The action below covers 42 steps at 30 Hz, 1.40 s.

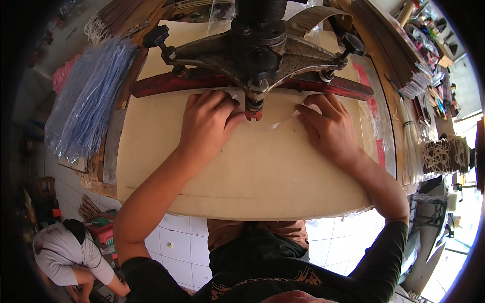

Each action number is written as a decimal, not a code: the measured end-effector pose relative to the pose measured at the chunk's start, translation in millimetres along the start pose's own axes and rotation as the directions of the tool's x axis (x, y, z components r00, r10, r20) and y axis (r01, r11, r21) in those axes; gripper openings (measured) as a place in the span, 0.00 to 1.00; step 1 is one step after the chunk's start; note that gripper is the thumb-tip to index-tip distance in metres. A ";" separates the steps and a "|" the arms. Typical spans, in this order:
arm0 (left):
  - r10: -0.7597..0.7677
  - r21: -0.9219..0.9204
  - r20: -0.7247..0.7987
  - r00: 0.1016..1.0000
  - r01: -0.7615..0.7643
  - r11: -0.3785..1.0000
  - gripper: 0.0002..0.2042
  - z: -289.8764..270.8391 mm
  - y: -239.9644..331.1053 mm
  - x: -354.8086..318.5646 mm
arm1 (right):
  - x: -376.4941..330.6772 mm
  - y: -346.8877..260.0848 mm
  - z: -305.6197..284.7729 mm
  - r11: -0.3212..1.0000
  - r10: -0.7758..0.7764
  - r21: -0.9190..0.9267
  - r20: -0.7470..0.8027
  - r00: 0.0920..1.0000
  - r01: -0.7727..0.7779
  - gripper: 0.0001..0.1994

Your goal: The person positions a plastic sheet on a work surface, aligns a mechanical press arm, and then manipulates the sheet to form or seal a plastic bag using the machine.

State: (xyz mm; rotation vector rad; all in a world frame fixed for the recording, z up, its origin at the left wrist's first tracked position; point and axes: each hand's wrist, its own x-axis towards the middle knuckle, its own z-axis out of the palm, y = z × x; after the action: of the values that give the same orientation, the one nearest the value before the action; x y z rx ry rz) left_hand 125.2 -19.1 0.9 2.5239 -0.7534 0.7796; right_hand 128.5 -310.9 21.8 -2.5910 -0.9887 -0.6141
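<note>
A heavy dark metal press [273,55] with black knobs stands over the table, its red bar [348,88] running across from left to right. Just in front of the bar, a thin clear plastic sheet [279,120] spans between my hands, seen mainly by its glints. My left hand [209,118] has curled fingers pinched at its left side, left of the press's centre foot [253,115]. On the other side, my right hand [331,126] pinches the sheet's right edge between thumb and fingers. Both hands rest over a large tan board [242,166]. The fingertips are partly hidden.
A stack of clear bluish plastic sleeves [91,96] lies at the left edge. Dark brown strips [386,48] are piled at the far right, near white ties [410,136] and a cord spool [445,154]. A person in light clothes [68,252] bends down at the lower left.
</note>
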 end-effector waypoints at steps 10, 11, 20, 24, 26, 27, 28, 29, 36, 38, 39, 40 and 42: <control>0.065 0.005 0.086 0.994 -0.066 0.998 0.12 -7.2 6.2 -3.3 | -4.1 -7.9 -5.6 1.000 0.018 -0.017 0.055 0.998 -0.017 0.18; 0.068 0.012 0.110 0.992 -0.070 0.997 0.13 -8.7 7.3 -4.3 | -4.0 -8.4 -5.7 1.000 0.015 -0.018 0.057 0.998 -0.014 0.18; 0.065 -0.002 0.207 0.976 -0.066 0.998 0.15 -16.4 18.3 -10.7 | -4.9 -10.2 -3.2 1.000 0.008 -0.027 0.062 0.998 -0.006 0.18; 0.101 -0.028 0.208 0.973 -0.098 0.995 0.17 -14.8 17.1 -11.0 | -4.6 -10.0 -6.0 1.000 0.015 -0.028 0.078 0.997 -0.012 0.19; 0.104 -0.041 0.209 0.972 -0.097 0.994 0.18 -15.0 16.1 -11.6 | -4.1 -10.5 -6.4 1.000 0.018 -0.026 0.082 0.996 -0.016 0.19; 0.099 -0.039 0.211 0.972 -0.093 0.995 0.17 -16.2 15.6 -11.4 | -3.8 -10.7 -6.3 1.000 0.015 -0.025 0.083 0.996 -0.013 0.19; 0.095 -0.037 0.213 0.972 -0.089 0.995 0.17 -17.0 15.1 -11.3 | -3.5 -10.9 -6.0 1.000 0.013 -0.023 0.084 0.996 -0.011 0.19; 0.093 -0.035 0.207 0.974 -0.087 0.996 0.17 -16.3 14.2 -11.8 | -3.2 -11.0 -5.5 1.000 0.010 -0.022 0.085 0.996 -0.008 0.19; 0.083 -0.050 0.202 0.976 -0.075 0.996 0.18 -12.4 7.3 -10.3 | -3.6 -10.9 -6.0 0.999 0.017 -0.033 0.119 0.993 -0.013 0.20; 0.079 -0.053 0.207 0.975 -0.070 0.996 0.18 -12.5 7.1 -10.4 | -4.4 -10.5 -5.1 0.999 0.021 -0.036 0.129 0.991 -0.017 0.20; 0.077 -0.057 0.205 0.976 -0.066 0.996 0.18 -12.3 7.1 -10.4 | -4.5 -10.6 -5.0 0.999 0.025 -0.042 0.137 0.990 -0.020 0.20; 0.074 -0.061 0.203 0.976 -0.063 0.996 0.18 -12.0 7.0 -10.5 | -4.3 -11.0 -4.7 0.999 0.029 -0.047 0.146 0.989 -0.022 0.21; 0.074 -0.026 0.199 0.977 -0.070 0.997 0.21 -11.8 6.9 -10.4 | -4.8 -11.2 -5.2 0.998 0.034 -0.050 0.157 0.987 -0.026 0.21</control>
State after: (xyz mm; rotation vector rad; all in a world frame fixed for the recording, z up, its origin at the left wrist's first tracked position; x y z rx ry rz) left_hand 109.1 -14.6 5.1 2.5966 -0.9177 0.5430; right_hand 116.2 -307.6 25.3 -2.7261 -0.9914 -0.4352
